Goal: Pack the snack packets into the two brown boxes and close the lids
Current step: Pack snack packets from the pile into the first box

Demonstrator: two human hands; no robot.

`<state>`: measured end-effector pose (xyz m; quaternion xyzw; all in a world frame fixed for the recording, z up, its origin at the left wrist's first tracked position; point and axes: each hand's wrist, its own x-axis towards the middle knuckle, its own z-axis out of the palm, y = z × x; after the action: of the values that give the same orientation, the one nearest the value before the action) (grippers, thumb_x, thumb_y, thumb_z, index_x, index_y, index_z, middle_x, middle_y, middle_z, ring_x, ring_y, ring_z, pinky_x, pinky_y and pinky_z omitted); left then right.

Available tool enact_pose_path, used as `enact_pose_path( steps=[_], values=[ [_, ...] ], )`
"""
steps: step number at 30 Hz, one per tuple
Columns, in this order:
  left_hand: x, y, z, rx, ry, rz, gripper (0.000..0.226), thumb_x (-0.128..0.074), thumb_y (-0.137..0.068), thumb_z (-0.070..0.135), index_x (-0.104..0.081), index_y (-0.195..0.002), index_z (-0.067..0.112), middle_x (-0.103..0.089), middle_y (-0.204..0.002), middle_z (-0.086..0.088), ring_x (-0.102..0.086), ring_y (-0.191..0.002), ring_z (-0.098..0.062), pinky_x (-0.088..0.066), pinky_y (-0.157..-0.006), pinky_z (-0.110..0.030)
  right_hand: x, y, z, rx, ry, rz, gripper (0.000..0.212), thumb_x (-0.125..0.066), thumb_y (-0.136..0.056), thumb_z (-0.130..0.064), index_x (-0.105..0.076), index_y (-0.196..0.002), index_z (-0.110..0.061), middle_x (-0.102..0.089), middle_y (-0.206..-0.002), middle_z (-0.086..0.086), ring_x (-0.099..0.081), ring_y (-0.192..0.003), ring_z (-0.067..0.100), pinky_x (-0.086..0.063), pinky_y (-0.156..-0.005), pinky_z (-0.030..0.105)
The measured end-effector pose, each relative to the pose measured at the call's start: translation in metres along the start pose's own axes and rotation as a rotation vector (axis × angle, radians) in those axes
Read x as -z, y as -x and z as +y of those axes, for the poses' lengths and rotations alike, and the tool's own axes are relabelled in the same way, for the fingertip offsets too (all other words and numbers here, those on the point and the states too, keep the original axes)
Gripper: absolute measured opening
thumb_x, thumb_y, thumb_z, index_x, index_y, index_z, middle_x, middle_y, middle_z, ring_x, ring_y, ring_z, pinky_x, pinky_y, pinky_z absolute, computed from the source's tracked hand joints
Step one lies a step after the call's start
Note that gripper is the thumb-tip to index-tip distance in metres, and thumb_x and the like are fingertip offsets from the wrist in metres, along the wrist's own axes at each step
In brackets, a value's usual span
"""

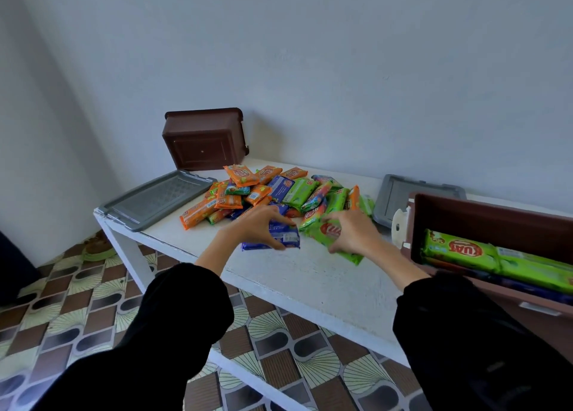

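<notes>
The left hand (254, 224) and right hand (353, 234) are both at the near edge of the pile (279, 190) of snack packets in the middle of the frame. Each arm reaches forward from a black sleeve, palm down, over the white desk (310, 280). The left grip is curled round the blue packets (286, 238), thumb on the near side and fingers on the far side, and their long axis runs roughly left to right. The right grip pinches a green packet (317, 235) whose long axis slants from upper left to lower right. That slant points toward the open brown box (483, 212) at the right edge of the frame, which already holds green packets (496, 255) laid lengthwise. This box lies just right of and below the right hand, so that hand is clearly the nearer one, and the left would have to cross over. The second brown box (203, 139) is at upper left beyond the pile, tipped on its side against the wall with its base toward the camera. One grey lid (158, 198) lies flat at the left, and the other grey lid (415, 193) lies behind the open box. Most packets are still unpacked, so the task looks to be in its early stages.
</notes>
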<state>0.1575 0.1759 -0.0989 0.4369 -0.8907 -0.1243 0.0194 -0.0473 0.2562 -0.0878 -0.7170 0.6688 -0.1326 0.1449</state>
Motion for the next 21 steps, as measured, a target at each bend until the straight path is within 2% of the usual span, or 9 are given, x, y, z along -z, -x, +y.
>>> enact_pose_path(
  steps=[2, 4, 10, 12, 14, 15, 17, 19, 21],
  values=[
    [0.024, -0.007, 0.017, -0.04, 0.045, 0.029, 0.063, -0.076, -0.073, 0.035, -0.053, -0.13, 0.025, -0.054, -0.119, -0.003, -0.047, -0.104, -0.017, -0.039, -0.084, -0.026, 0.027, 0.004, 0.002, -0.012, -0.007, 0.085, 0.074, -0.081, -0.066, -0.024, -0.05, -0.132, -0.023, -0.053, -0.134, 0.01, -0.052, -0.12, 0.026, -0.044, -0.1, 0.037],
    [0.046, -0.016, 0.038, -0.092, 0.073, 0.069, 0.062, -0.079, -0.071, 0.032, -0.055, -0.127, 0.022, -0.057, -0.121, -0.003, -0.05, -0.104, -0.015, -0.045, -0.084, -0.027, 0.054, 0.009, 0.011, -0.019, -0.022, 0.148, 0.072, -0.082, -0.065, -0.026, -0.051, -0.131, -0.024, -0.057, -0.13, 0.009, -0.055, -0.116, 0.025, -0.045, -0.097, 0.035],
    [0.072, -0.058, 0.121, -0.316, 0.072, 0.135, 0.058, -0.081, -0.067, 0.033, -0.06, -0.12, 0.023, -0.064, -0.111, 0.0, -0.057, -0.094, -0.012, -0.043, -0.079, -0.022, 0.125, 0.041, 0.068, -0.167, -0.072, 0.203, 0.066, -0.081, -0.067, -0.016, -0.054, -0.125, -0.03, -0.056, -0.124, 0.012, -0.058, -0.103, 0.029, -0.052, -0.073, 0.032],
    [0.07, -0.073, 0.153, -0.401, 0.075, 0.141, 0.058, -0.08, -0.067, 0.037, -0.059, -0.12, 0.023, -0.065, -0.109, 0.0, -0.061, -0.092, -0.013, -0.047, -0.079, -0.023, 0.142, 0.055, 0.094, -0.218, -0.082, 0.18, 0.068, -0.081, -0.066, -0.011, -0.054, -0.126, -0.03, -0.054, -0.124, 0.013, -0.058, -0.095, 0.03, -0.054, -0.057, 0.033],
    [0.066, -0.088, 0.183, -0.47, 0.067, 0.136, 0.061, -0.08, -0.066, 0.041, -0.059, -0.12, 0.023, -0.066, -0.108, 0.0, -0.062, -0.094, -0.015, -0.049, -0.082, -0.027, 0.155, 0.069, 0.122, -0.254, -0.063, 0.154, 0.07, -0.081, -0.065, -0.007, -0.053, -0.126, -0.03, -0.054, -0.125, 0.012, -0.058, -0.098, 0.031, -0.054, -0.051, 0.033],
    [0.062, -0.095, 0.198, -0.496, 0.056, 0.126, 0.062, -0.08, -0.065, 0.042, -0.058, -0.12, 0.022, -0.066, -0.109, -0.001, -0.062, -0.095, -0.016, -0.049, -0.084, -0.029, 0.161, 0.075, 0.135, -0.27, -0.049, 0.139, 0.07, -0.081, -0.065, -0.007, -0.053, -0.125, -0.03, -0.054, -0.125, 0.012, -0.057, -0.102, 0.032, -0.055, -0.054, 0.035],
    [0.052, -0.11, 0.224, -0.53, 0.034, 0.097, 0.064, -0.08, -0.066, 0.041, -0.057, -0.121, 0.02, -0.065, -0.113, -0.003, -0.061, -0.098, -0.017, -0.048, -0.086, -0.031, 0.168, 0.088, 0.162, -0.293, -0.018, 0.106, 0.069, -0.081, -0.065, -0.008, -0.053, -0.124, -0.03, -0.056, -0.125, 0.011, -0.056, -0.108, 0.031, -0.056, -0.074, 0.041],
    [0.039, -0.123, 0.244, -0.549, 0.023, 0.068, 0.064, -0.081, -0.066, 0.04, -0.057, -0.122, 0.017, -0.066, -0.115, -0.005, -0.06, -0.102, -0.019, -0.048, -0.087, -0.032, 0.171, 0.101, 0.184, -0.322, 0.018, 0.054, 0.069, -0.082, -0.065, -0.01, -0.052, -0.124, -0.031, -0.057, -0.125, 0.01, -0.053, -0.113, 0.028, -0.047, -0.091, 0.038],
    [0.022, -0.133, 0.259, -0.557, 0.015, 0.023, 0.063, -0.081, -0.067, 0.036, -0.058, -0.122, 0.014, -0.066, -0.115, -0.006, -0.06, -0.103, -0.02, -0.045, -0.086, -0.027, 0.167, 0.109, 0.203, -0.359, 0.028, 0.004, 0.069, -0.082, -0.065, -0.01, -0.052, -0.124, -0.03, -0.056, -0.127, 0.009, -0.051, -0.116, 0.027, -0.043, -0.093, 0.036]
  ],
)
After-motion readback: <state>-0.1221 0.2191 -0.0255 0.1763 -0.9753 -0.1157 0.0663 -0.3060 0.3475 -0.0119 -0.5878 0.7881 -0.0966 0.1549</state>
